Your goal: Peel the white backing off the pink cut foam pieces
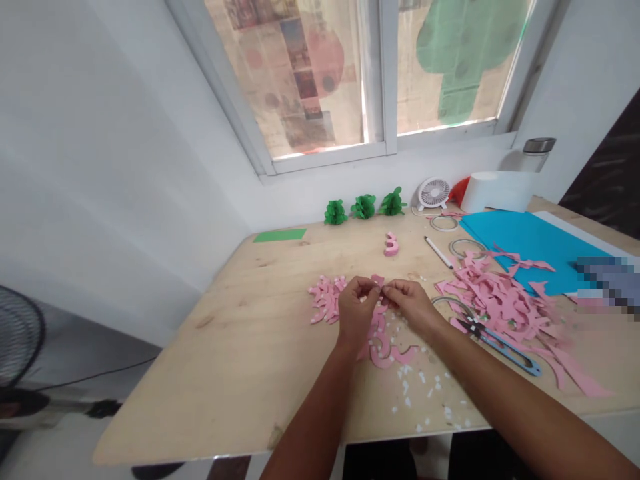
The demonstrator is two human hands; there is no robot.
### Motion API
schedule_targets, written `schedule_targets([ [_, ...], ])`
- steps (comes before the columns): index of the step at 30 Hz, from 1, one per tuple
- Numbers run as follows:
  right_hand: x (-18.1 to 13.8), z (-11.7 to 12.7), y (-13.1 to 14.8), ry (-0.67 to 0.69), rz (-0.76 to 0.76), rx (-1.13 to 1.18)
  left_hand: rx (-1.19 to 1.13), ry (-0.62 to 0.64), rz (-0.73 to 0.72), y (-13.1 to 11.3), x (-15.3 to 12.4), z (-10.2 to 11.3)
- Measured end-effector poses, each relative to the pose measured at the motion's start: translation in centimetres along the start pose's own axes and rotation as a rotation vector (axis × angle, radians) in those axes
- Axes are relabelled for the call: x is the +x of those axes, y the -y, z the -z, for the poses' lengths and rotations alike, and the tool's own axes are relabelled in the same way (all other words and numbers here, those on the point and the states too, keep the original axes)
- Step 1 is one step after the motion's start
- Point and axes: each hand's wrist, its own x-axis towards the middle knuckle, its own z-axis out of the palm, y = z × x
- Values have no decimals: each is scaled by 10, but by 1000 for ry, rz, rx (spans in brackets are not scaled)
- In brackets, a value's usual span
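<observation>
Over the middle of the wooden table, my left hand and my right hand meet at the fingertips, both pinched. Between them is a small pink paper piece, mostly hidden by the fingers. Beside my left hand lies a heap of pink curved cut-outs with small white bits on them. More pink curved pieces lie beneath and in front of my hands. Farther back, a thicker pink curved shape sits alone. Thread snips with a blue-grey handle rest right of my right forearm.
Pink paper scraps are piled at the right, near tape rolls, a white pen and blue sheets. Several green paper shapes and a small fan stand along the wall. White flecks litter the front.
</observation>
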Motion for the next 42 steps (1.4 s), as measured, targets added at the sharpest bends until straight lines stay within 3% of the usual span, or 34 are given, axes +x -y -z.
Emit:
schedule_targets([
  [13, 3, 2, -8, -13, -19, 0, 42, 65, -28, 4, 0, 2],
  [23, 4, 4, -9, -5, -34, 45, 55, 43, -24, 6, 2, 2],
  [34, 2, 3, -3, -9, -71, 114, -129, 26, 107, 3, 4, 2],
  [42, 0, 3, 2, 71, -73, 105, -259, -26, 187, 3, 7, 4],
])
